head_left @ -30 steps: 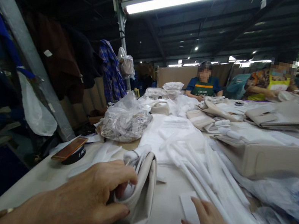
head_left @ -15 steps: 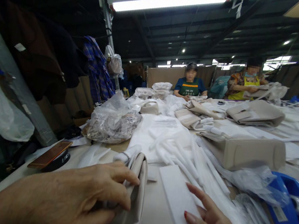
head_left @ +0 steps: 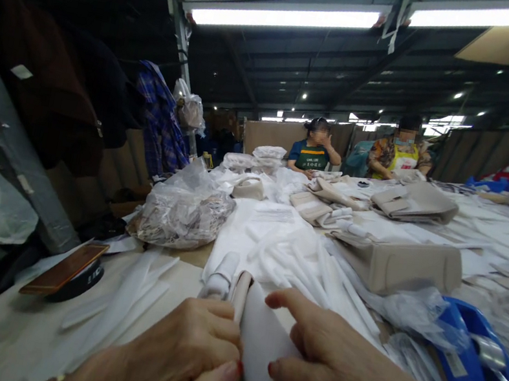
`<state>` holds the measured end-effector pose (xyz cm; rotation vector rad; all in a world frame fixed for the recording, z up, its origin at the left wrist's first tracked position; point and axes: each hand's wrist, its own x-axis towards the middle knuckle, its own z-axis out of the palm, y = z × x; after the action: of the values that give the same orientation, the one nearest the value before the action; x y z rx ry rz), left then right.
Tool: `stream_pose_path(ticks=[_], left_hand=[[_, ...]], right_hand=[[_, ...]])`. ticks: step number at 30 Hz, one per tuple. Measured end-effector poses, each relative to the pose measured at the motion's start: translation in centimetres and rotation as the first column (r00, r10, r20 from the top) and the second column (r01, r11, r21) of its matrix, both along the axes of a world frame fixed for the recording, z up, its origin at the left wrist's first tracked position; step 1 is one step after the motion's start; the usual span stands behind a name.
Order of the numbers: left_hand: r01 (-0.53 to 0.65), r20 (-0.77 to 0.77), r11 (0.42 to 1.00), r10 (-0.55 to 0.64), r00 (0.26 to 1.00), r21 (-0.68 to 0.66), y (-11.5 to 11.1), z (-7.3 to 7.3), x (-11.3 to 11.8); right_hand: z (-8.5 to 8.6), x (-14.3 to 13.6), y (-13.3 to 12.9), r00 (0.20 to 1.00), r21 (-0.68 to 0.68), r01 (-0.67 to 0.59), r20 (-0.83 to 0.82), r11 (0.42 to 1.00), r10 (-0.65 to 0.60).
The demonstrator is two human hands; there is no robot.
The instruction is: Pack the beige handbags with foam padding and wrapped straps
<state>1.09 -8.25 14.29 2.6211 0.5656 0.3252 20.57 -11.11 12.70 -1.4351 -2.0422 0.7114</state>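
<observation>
My left hand grips a beige bag near the table's front edge; only the bag's top edge shows above my fingers. My right hand presses a white foam sheet against the right side of the bag, fingers spread over it. A rolled white piece lies just behind my left hand. Loose white foam strips are strewn beyond both hands.
A phone rests on a dark tape roll at the left. A clear bag of scraps, a beige bag, a blue tape dispenser and more beige bags crowd the table. Two people work at the far end.
My right hand has brought the white foam sheet from the table over to the bag's side. My left hand has stayed on the bag. The view has tilted and shifted right.
</observation>
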Motion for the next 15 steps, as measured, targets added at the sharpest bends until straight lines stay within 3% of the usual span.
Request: stream_pose_path(ticks=[4, 7, 11, 15], left_hand=[[-0.053, 0.073, 0.996, 0.048, 0.996, 0.067, -0.2, -1.8, 0.4], [-0.043, 0.121, 0.997, 0.036, 0.992, 0.061, 0.0, -2.2, -0.2], [-0.043, 0.22, 0.999, 0.044, 0.974, -0.005, 0.6, -2.6, -1.6], [0.01, 0.424, 1.0, -0.014, 0.906, 0.011, 1.2, -3.6, -2.7]], right_hand=[[-0.9, -2.7, 2.2, 0.981, -0.042, 0.141, 0.138, 0.989, -0.134], [-1.1, -4.2, 3.4, 0.973, -0.083, 0.173, 0.167, 0.981, -0.157], [-0.4, -5.5, 3.8, 0.973, -0.097, 0.129, 0.204, 0.987, -0.107], [-0.2, -6.3, 4.2, 0.967, 0.018, 0.04, 0.252, 0.999, -0.043]])
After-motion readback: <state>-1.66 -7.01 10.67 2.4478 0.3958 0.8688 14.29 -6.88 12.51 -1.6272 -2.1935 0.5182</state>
